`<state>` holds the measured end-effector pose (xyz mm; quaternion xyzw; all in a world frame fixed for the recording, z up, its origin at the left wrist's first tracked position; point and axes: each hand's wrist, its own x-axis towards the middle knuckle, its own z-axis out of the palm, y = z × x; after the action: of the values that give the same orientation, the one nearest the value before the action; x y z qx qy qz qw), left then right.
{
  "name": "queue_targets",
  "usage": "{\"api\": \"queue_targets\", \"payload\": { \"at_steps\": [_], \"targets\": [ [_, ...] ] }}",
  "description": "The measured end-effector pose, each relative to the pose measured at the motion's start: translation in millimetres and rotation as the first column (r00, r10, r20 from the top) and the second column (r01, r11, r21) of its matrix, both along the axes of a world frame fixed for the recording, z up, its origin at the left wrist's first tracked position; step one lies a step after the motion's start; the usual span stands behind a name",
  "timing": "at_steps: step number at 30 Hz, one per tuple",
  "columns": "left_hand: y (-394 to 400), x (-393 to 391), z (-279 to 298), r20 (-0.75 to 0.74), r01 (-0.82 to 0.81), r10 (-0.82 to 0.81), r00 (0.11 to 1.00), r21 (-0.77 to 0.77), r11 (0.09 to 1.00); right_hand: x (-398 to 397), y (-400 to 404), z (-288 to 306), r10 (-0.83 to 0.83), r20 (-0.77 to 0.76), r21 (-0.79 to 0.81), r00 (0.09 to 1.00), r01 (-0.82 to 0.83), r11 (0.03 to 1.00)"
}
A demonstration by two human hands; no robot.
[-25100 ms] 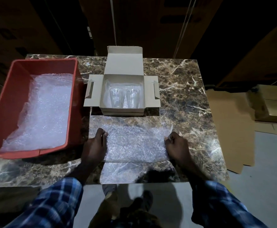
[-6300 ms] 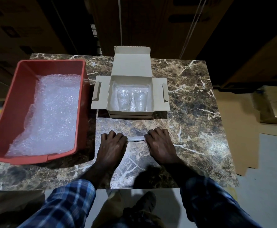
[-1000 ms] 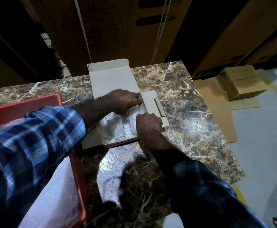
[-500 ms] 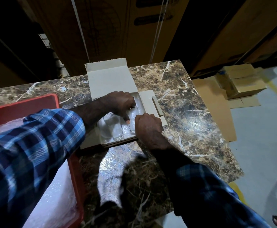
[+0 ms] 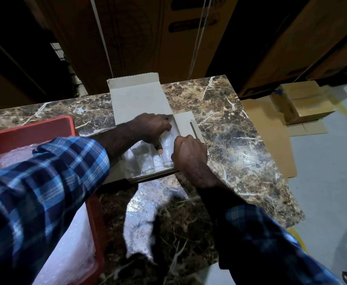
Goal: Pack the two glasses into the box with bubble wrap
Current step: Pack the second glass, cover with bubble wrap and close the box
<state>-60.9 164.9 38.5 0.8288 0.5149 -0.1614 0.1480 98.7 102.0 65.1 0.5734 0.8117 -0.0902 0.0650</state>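
Right now both glasses [image 5: 148, 161] lie on their sides, side by side, inside the open box [image 5: 139, 103] on the marble table [image 5: 240, 140], with bubble wrap [image 5: 171, 140] around them. My left hand [image 5: 152, 128] reaches into the box, its thumb pressing down between the glasses; whether its fingers grasp anything I cannot tell, since they are hidden. My right hand [image 5: 189, 153] is curled at the box's right edge, apparently pinching the wrap, though its fingertips are hidden too. I judge the glasses light, stiff, slick and fragile, so I would hold them around the body through the wrap, never by the rim. The wrap is soft and springy; it will need tucking.
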Motion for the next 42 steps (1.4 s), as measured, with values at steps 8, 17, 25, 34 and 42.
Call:
{"api": "queue_targets", "payload": {
  "at_steps": [8,17,25,34,42],
  "targets": [
    [6.4,2.7,-2.5,0.012,-0.029,0.030,0.999,-0.095,0.995,7.9,0.4,-7.2,-0.025,-0.002,-0.029,1.000,0.025,0.999],
    [3.3,11.3,1.8,0.078,-0.229,0.231,0.970,-0.043,0.973,15.6,23.5,-7.0,-0.026,-0.008,-0.137,1.000,0.024,0.990],
    [3.9,13.9,-6.4,0.012,-0.257,0.260,0.966,-0.111,0.960,18.6,27.1,-12.0,0.007,0.014,-0.199,1.000,-0.004,0.980],
    [-4.9,12.7,-5.6,0.079,-0.265,0.270,0.960,-0.069,0.962,18.2,19.4,-3.6,-0.094,-0.153,-0.162,0.984,0.069,0.984],
    [-35.8,6.6,23.1,0.162,-0.406,0.404,0.900,-0.022,0.914,33.1,-9.2,7.4,-0.095,-0.254,-0.084,0.962,0.076,0.994]
  ]
}}
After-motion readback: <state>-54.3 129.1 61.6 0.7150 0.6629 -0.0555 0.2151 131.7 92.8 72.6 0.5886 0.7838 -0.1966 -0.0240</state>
